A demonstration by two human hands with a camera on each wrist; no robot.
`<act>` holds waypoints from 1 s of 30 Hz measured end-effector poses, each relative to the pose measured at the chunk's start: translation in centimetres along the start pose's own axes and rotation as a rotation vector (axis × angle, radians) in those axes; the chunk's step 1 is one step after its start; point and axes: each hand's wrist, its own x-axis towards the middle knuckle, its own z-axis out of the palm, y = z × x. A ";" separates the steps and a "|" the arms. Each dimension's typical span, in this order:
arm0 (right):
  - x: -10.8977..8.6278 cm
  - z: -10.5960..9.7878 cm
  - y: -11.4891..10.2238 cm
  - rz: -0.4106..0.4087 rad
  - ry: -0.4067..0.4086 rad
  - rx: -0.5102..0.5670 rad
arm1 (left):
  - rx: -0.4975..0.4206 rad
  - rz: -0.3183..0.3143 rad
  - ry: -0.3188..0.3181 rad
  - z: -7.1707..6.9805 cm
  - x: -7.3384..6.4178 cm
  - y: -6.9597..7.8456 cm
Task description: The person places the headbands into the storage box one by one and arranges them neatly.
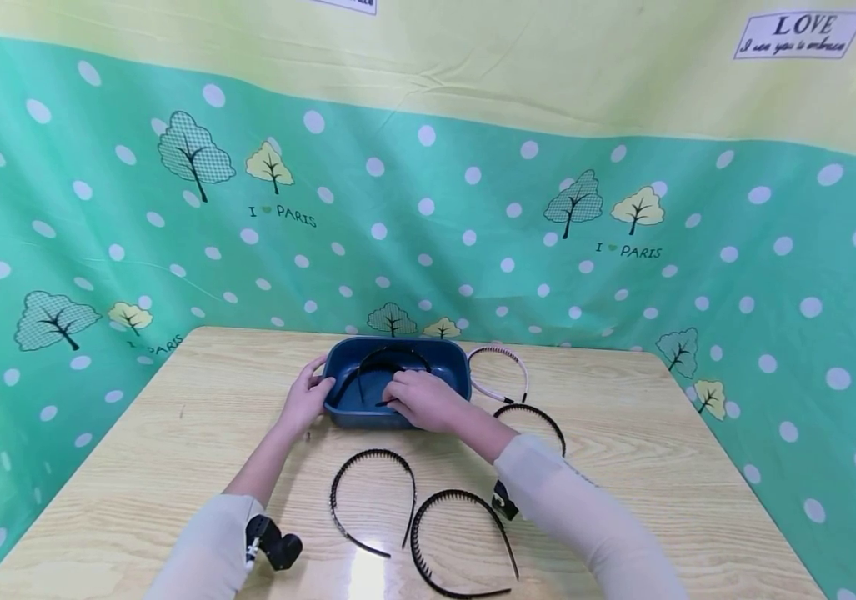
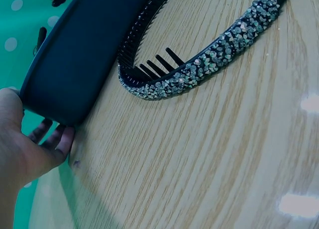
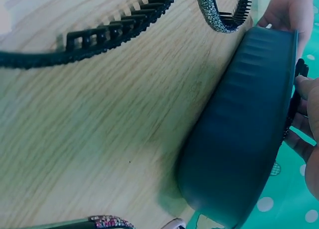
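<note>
A dark blue plastic basin (image 1: 367, 421) stands at the far middle of the table. At its left end my left hand (image 1: 306, 402) grips the wall, thumb over the rim and fingers on the outside, as the left wrist view also shows. My right hand (image 1: 425, 400) is over the basin's right half and pinches a black headband (image 3: 294, 102). The headband's arc stands up inside the basin in the head view, and one dark tip pokes out beside the fingers. My right hand hides part of the band.
In front lie a headband with glittering stones (image 2: 214, 59) and a black toothed headband (image 1: 418, 546). Right of the basin are a pale pink headband (image 1: 523, 375) and another black one (image 1: 548, 417), partly behind my right sleeve. A green dotted curtain (image 1: 428, 250) hangs behind the table.
</note>
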 end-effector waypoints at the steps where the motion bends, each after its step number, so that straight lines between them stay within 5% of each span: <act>1: 0.0 0.1 0.0 0.003 -0.006 -0.004 | -0.001 0.001 0.001 0.0 0.0 0.0; 30: 2.6 1.8 -0.4 0.083 -0.030 0.108 | -0.012 0.004 0.005 0.1 -0.1 0.0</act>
